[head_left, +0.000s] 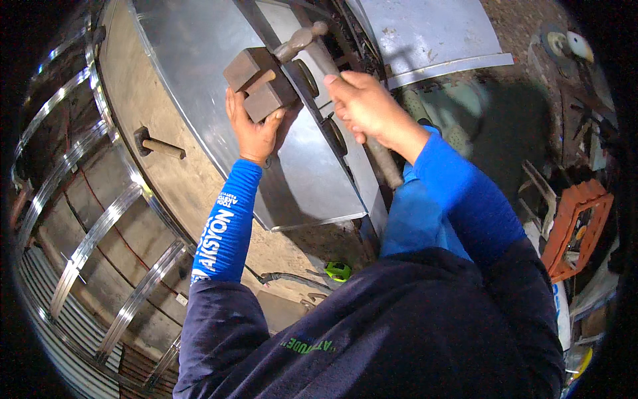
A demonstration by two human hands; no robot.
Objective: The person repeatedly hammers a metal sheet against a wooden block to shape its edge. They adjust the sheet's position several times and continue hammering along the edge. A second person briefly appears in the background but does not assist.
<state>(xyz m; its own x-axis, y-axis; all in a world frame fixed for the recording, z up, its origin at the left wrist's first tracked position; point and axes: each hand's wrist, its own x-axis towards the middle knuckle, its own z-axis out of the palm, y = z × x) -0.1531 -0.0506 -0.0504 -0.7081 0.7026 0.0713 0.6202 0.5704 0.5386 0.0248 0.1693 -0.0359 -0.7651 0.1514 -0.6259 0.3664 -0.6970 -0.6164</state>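
My left hand point(254, 138) holds a heavy brown block point(269, 103) with a groove across it, thumb on one side and fingers on the other. The block rests on or just above a shiny sheet of metal point(309, 193), beside a dark metal bar point(312, 110) running along the sheet's edge. In my right hand point(372, 110) is a ball-peen hammer point(299, 43), gripped around its handle. The hammer's head is near the block's far right corner; whether they touch, I cannot tell. The handle's end sticks out below my right hand.
A short-handled hammer point(163, 147) lies on the wooden table point(179, 193) at left. Beyond it stands a shiny metal frame point(86, 256). A green tape measure point(337, 270) and a dark cable point(292, 276) lie near my body. An orange crate point(577, 229) is at right.
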